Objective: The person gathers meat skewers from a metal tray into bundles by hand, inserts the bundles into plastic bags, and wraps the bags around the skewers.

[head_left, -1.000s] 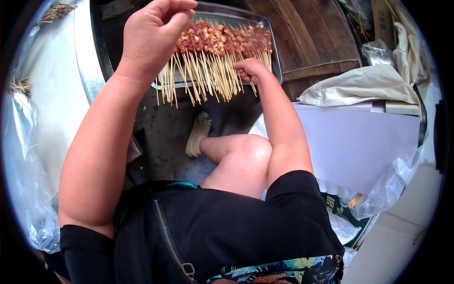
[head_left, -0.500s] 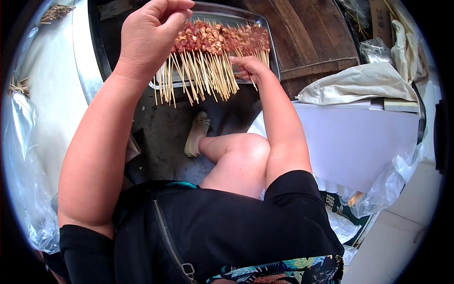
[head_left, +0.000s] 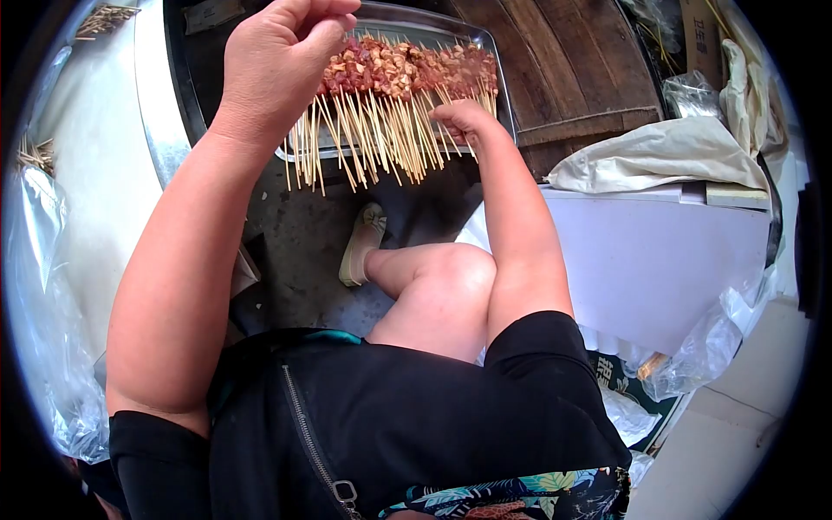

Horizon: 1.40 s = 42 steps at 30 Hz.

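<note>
Many meat skewers [head_left: 399, 74] lie side by side in a metal tray [head_left: 509, 108], with their pale sticks pointing toward me over its near edge. At the right part of the row, my right hand [head_left: 468, 123] has its fingers curled round a few sticks, whose ends show below it. My left hand [head_left: 286, 52] is raised over the tray's left side, fingers bent and thumb close to them. Whatever it may pinch is too hidden to tell.
Dark wooden boards [head_left: 555, 61] lie right of the tray. A pale cloth [head_left: 659, 156] rests at the white board's [head_left: 659, 251] far edge. Plastic bags [head_left: 702, 347] hang at the right. A white surface [head_left: 95, 139] with loose sticks [head_left: 104, 22] stands at the left.
My right hand's fingers were straighter half a second ago and are now more curled at the sticks. Several sticks near it have shifted slightly. My left hand is almost unmoved.
</note>
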Each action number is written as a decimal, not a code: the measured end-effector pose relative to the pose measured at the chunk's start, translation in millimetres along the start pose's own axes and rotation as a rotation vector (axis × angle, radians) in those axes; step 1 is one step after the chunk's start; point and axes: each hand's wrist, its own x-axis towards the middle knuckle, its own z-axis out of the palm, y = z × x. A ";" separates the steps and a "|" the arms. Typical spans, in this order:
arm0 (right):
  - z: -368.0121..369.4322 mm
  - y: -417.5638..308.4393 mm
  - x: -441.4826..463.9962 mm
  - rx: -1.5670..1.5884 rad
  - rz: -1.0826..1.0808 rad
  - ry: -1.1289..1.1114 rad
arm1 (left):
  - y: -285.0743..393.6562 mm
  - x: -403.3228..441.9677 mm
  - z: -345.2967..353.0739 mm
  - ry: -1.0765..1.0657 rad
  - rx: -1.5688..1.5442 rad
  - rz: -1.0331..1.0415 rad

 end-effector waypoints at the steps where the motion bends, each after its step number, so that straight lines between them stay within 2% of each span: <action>1: -2.0 1.4 1.7 0.000 0.000 0.000 | 0.2 0.1 0.0 -0.002 0.007 -0.003; 7: -1.6 14.3 16.8 0.055 -0.053 0.068 | -0.1 0.4 0.0 -0.014 -0.016 -0.024; 10: -3.5 15.7 18.7 0.025 -0.105 -0.009 | -1.1 0.4 1.2 -0.003 -0.063 -0.037; 12: 0.1 16.2 22.4 -0.104 -0.120 0.071 | -1.0 0.3 0.7 -0.007 -0.050 -0.031; 19: -2.4 16.0 27.6 -0.098 -0.068 0.058 | -0.3 -0.1 0.7 0.000 -0.010 -0.004; 23: -5.3 19.2 31.1 -0.130 -0.143 0.114 | 2.2 -0.1 1.4 -0.002 -0.020 -0.025; 26: 0.9 13.1 18.2 -0.012 -0.046 0.057 | 4.4 -1.4 0.5 -0.002 0.057 -0.020; 29: 7.9 1.0 1.2 -0.023 0.045 0.031 | 3.6 -1.4 0.6 -0.004 0.080 -0.011; 30: 7.1 2.2 3.3 -0.023 0.044 0.032 | 1.5 -1.1 1.1 -0.001 0.042 -0.013; 32: 5.4 5.9 9.5 0.049 0.060 -0.111 | 0.0 -0.5 1.2 0.004 0.004 -0.015; 39: 9.9 10.4 18.1 -0.067 0.032 -0.033 | 1.5 -0.7 0.9 0.000 -0.003 -0.027; 42: 3.4 8.1 17.3 -0.003 0.034 -0.118 | 1.1 -0.5 0.6 -0.002 -0.016 -0.024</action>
